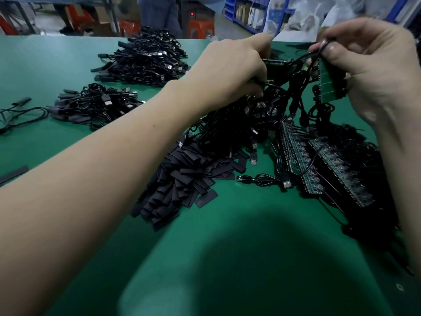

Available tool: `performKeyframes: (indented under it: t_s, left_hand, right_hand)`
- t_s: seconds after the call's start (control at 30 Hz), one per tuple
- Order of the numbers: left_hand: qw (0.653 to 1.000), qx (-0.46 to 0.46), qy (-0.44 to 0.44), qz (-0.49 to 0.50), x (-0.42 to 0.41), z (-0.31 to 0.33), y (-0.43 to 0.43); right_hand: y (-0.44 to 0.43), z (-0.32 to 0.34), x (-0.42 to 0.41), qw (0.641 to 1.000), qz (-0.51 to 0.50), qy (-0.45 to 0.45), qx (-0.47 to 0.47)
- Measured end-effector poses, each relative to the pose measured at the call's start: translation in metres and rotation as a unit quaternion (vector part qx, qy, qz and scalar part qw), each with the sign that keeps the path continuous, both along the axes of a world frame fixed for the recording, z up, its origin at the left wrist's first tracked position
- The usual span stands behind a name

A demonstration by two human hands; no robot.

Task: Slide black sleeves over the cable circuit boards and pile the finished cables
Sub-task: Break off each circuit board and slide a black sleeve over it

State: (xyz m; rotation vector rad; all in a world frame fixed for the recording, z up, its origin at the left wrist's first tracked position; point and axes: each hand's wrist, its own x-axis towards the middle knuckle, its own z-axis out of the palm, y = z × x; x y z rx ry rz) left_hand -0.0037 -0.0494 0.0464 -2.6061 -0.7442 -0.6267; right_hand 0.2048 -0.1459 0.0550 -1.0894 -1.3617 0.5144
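A person's two bare arms reach over a green table [227,247] with a smooth matte top.

The right hand [373,65], raised over the far right corner, grasps a strip of circuit boards [328,83]: flat, stiff and green, scored into narrow sections, hanging on edge below the thumb. The thumb also pinches a thin black cable [303,57] that loops off toward the other hand.

The left hand [232,71] reaches across to the far middle. Its fingers curl down round strands at the top of a tangle of cables [227,124] (the fingertips are mostly hidden).

Near the middle of the table lies a heap of sleeves [182,179]: short, flat, matte black rectangles, loosely overlapping. One loose sleeve [13,173] lies at the left edge.

Along the right edge lie long panels of boards [337,169], dark green and studded with small parts, with thin wires trailing over them. Silver plugs [254,159] lie between the panels and the sleeves.

Toward the far left are two piles of finished cables, each glossy coil ending in a black sleeved block. The larger pile [145,60] sits by the far edge, the smaller pile [95,103] nearer. A single finished cable [20,112] lies at the left edge.
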Motion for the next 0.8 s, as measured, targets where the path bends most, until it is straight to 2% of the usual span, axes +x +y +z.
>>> performKeyframes:
  t_s: [0.17, 0.37, 0.47, 0.57, 0.67, 0.73, 0.8]
  left_hand:
    - [0.999, 0.006, -0.051, -0.004, -0.009, 0.004, 0.003]
    - [0.998, -0.010, -0.066, -0.021, -0.016, 0.001, 0.001]
    - [0.998, -0.015, -0.063, -0.020, -0.017, 0.001, -0.001]
    - [0.998, -0.019, -0.064, -0.007, -0.015, 0.001, -0.003]
    - [0.997, -0.020, -0.072, 0.013, -0.013, 0.000, -0.004]
    - [0.997, -0.018, -0.075, 0.019, -0.012, -0.001, -0.006]
    - [0.997, -0.018, -0.068, 0.015, -0.012, -0.002, -0.006]
  right_hand:
    - [0.003, -0.003, 0.014, 0.997, -0.069, 0.041, -0.016]
    - [0.005, -0.002, 0.004, 0.989, -0.144, 0.011, -0.035]
    - [0.001, 0.006, -0.009, 0.983, -0.100, -0.104, -0.114]
    - [0.000, 0.014, -0.016, 0.945, -0.032, -0.246, -0.212]
    - [0.000, 0.014, -0.025, 0.908, 0.010, -0.305, -0.286]
    - [0.002, 0.008, -0.033, 0.902, -0.017, -0.328, -0.281]
    - [0.008, -0.002, -0.039, 0.905, -0.076, -0.348, -0.234]
